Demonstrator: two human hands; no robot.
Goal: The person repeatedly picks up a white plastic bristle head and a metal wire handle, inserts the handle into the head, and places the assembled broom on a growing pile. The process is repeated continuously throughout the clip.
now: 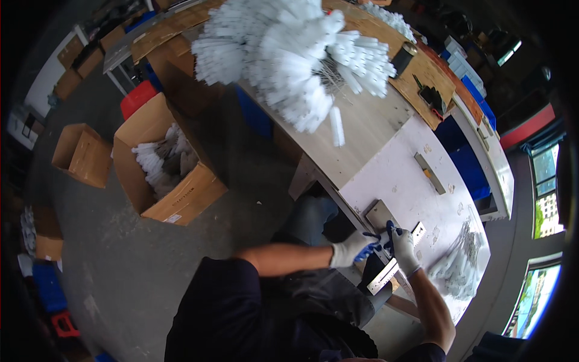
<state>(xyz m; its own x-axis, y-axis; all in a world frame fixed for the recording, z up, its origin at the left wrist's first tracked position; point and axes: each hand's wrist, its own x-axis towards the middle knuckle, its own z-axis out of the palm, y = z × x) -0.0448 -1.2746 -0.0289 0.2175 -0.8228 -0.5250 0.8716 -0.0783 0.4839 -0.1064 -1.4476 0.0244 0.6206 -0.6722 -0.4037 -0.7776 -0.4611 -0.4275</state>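
Note:
My left hand (354, 248), in a white glove with blue fingertips, reaches in at the table's near edge. Its fingers are closed together; whatever they hold is too small to make out. Close beside it, my right hand (404, 246), gloved alike, has its fingers bent inward, and I cannot make out what is in them. Both are over a slotted metal strip (383, 277) that crosses the table edge at a slant. A flat metal block (379, 215) lies just beyond the fingers. On the right, a bunch of white brushes with thin wire stems (456, 271) rests on the tabletop.
A big heap of white brushes (271, 66) covers the table's far part. Farther right lie a metal bar (430, 173), a dark can (404, 57) and a dark-handled tool (432, 96). On the floor at left, a cardboard box (187, 193) holds more brushes, beside a smaller box (82, 155).

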